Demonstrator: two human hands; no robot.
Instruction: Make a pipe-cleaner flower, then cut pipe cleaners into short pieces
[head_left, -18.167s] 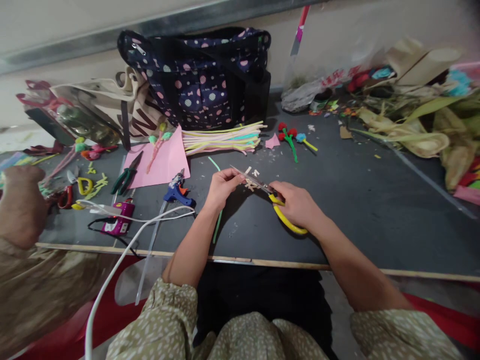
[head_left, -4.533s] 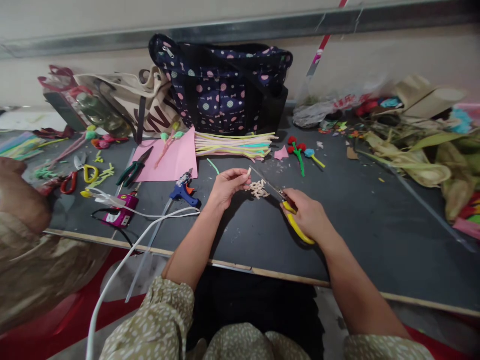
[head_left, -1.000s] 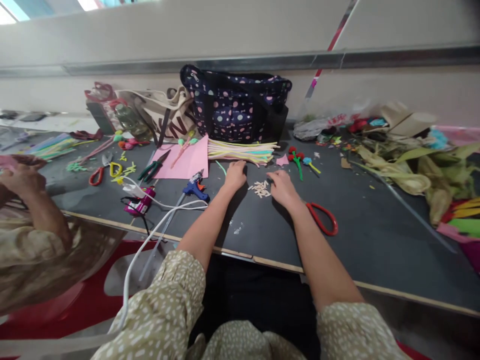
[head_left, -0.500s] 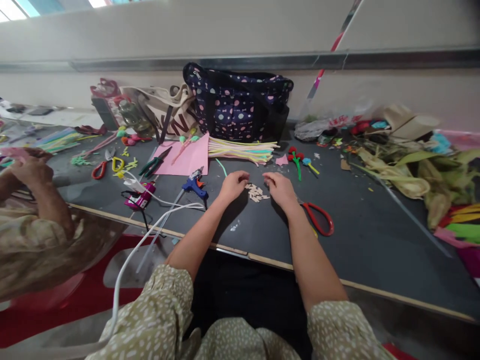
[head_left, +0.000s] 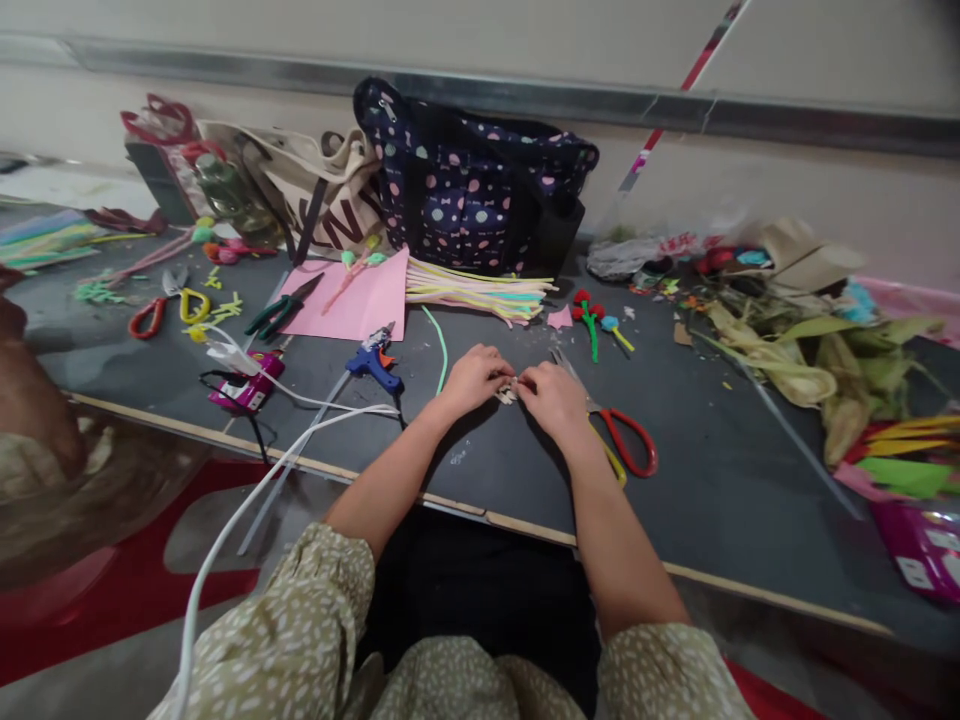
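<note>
On the dark table, a small pile of pale cut pieces (head_left: 507, 396) lies between my hands, mostly covered by them. My left hand (head_left: 480, 380) curls in from the left, fingertips pinched at the pile. From the right, my right hand (head_left: 551, 398) meets it with its fingertips pressed together. Whatever either hand holds is too small to make out. Scissors with red and yellow handles (head_left: 631, 440) lie just right of my right hand. A green stem (head_left: 442, 345) curves behind my left hand. The blue glue gun (head_left: 377, 365) rests farther left.
Pink paper (head_left: 375, 300), pliers (head_left: 283, 306) and a bundle of fuzzy stems (head_left: 480, 290) lie behind. A dotted bag (head_left: 472, 200) stands at the wall. Husks (head_left: 787, 350) are right. A white cable (head_left: 300, 440) crosses the front-left edge. Another person's arm (head_left: 34, 390) is far left.
Both hands have come together over the pale pieces, which were in open view between them. The view has shifted, uncovering more of the scissors and the green stem.
</note>
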